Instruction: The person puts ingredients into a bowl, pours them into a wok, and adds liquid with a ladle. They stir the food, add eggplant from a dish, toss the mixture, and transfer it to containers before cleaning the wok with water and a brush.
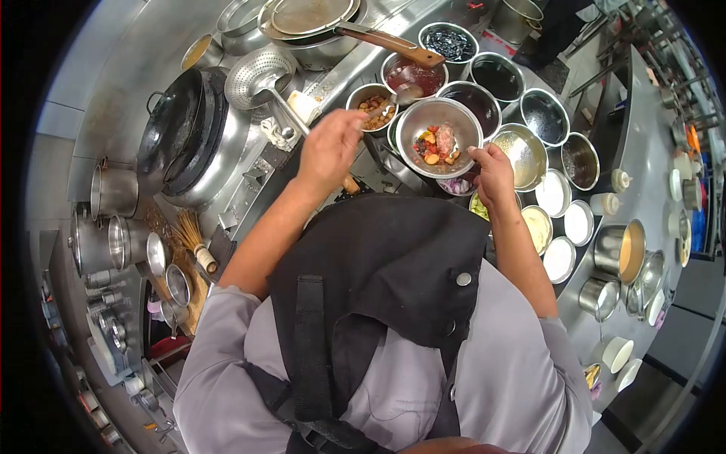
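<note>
My right hand grips the rim of a steel bowl, thumb over the edge. In it lie a lump of pinkish minced meat, red chili pieces and yellowish-brown bits. My left hand is closed on the handle of a metal spoon, whose head is over the edge of a container of dark red sauce. Beneath the spoon handle stands a small container of brown chunks. Sliced purple onion shows under the steel bowl; other containers there are partly hidden.
Several containers of dark liquids and white seasonings crowd the right. A wooden strainer handle reaches over the sauces. At left sit a black wok, a perforated skimmer and a bamboo brush.
</note>
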A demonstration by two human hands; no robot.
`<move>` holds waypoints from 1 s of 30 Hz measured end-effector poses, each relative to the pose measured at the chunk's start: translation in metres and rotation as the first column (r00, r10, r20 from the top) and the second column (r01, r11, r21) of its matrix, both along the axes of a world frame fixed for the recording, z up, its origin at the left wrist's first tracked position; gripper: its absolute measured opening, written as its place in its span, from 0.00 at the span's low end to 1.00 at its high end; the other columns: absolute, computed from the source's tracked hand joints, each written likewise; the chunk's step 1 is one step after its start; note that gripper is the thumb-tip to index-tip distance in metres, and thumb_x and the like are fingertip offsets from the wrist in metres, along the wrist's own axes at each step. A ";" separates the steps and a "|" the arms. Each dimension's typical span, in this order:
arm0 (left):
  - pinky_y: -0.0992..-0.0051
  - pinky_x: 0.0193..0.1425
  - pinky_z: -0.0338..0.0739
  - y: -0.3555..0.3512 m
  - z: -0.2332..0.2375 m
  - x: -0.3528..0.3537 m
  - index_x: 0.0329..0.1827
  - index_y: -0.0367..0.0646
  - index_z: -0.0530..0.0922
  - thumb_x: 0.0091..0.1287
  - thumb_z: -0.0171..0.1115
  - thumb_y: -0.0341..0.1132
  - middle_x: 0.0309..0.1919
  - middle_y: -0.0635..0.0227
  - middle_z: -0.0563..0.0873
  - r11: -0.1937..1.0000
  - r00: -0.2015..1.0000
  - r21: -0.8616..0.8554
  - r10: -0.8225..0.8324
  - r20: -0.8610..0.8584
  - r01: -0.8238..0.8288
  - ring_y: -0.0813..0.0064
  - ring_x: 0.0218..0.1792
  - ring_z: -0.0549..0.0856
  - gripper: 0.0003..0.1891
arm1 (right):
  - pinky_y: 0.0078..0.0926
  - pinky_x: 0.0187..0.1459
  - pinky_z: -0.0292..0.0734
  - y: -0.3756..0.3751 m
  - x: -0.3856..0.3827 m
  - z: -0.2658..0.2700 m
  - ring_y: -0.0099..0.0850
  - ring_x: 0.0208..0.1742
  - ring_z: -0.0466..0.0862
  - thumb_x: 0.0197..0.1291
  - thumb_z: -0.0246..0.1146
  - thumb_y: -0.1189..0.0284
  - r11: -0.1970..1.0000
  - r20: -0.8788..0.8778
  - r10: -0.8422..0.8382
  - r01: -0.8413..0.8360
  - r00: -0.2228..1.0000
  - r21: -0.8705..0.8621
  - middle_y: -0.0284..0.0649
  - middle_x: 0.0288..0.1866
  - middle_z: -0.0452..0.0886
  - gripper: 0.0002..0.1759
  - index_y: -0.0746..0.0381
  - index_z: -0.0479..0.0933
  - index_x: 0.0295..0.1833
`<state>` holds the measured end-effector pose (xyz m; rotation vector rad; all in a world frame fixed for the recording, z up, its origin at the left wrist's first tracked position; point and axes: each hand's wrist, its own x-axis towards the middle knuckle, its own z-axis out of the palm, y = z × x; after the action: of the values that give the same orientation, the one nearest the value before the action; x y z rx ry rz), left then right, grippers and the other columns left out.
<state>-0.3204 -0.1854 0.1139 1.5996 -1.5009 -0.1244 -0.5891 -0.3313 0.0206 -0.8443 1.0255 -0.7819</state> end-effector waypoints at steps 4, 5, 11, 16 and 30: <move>0.74 0.33 0.78 -0.032 -0.039 0.044 0.53 0.37 0.80 0.79 0.53 0.38 0.28 0.64 0.83 0.950 0.957 0.228 0.250 -0.147 -0.213 0.77 0.27 0.82 0.13 | 0.23 0.27 0.79 0.013 0.007 0.013 0.21 0.25 0.77 0.65 0.65 0.76 0.998 0.118 -0.062 0.060 0.991 0.025 0.30 0.29 0.75 0.12 0.57 0.69 0.31; 0.74 0.33 0.78 -0.048 -0.071 0.053 0.53 0.37 0.80 0.79 0.53 0.38 0.28 0.64 0.83 0.949 0.956 0.231 0.251 -0.151 -0.213 0.77 0.27 0.82 0.13 | 0.23 0.27 0.79 0.017 0.006 0.017 0.21 0.25 0.77 0.65 0.65 0.76 0.998 0.113 -0.062 0.059 0.992 0.028 0.30 0.29 0.75 0.12 0.57 0.69 0.31; 0.60 0.73 0.68 -0.055 -0.081 0.019 0.75 0.35 0.61 0.78 0.52 0.42 0.66 0.40 0.77 0.902 0.981 0.397 -0.193 0.023 0.168 0.44 0.69 0.75 0.28 | 0.26 0.35 0.83 0.040 0.008 0.038 0.22 0.30 0.80 0.66 0.64 0.76 1.000 0.153 -0.015 0.012 0.988 0.022 0.31 0.32 0.78 0.10 0.57 0.70 0.33; 0.79 0.33 0.81 -0.003 -0.020 0.039 0.55 0.38 0.78 0.79 0.55 0.48 0.41 0.65 0.85 0.898 0.594 0.248 -0.019 -0.804 0.364 0.84 0.33 0.82 0.20 | 0.26 0.37 0.84 0.071 0.043 0.067 0.23 0.34 0.81 0.68 0.63 0.74 0.998 0.086 -0.051 0.053 0.995 -0.022 0.33 0.36 0.80 0.07 0.57 0.72 0.36; 0.81 0.24 0.78 0.223 0.062 0.320 0.41 0.41 0.78 0.73 0.59 0.30 0.32 0.69 0.84 0.843 0.622 0.048 0.433 -0.652 -0.536 0.82 0.22 0.81 0.03 | 0.40 0.54 0.79 0.126 0.222 -0.051 0.49 0.51 0.86 0.60 0.71 0.66 0.641 -0.727 0.369 -0.725 0.579 -0.252 0.56 0.52 0.84 0.30 0.65 0.72 0.65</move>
<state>-0.0003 0.0379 0.1763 1.5603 -0.4933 -0.2183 -0.3667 -0.2052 -0.0301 -1.9245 0.9940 -0.1704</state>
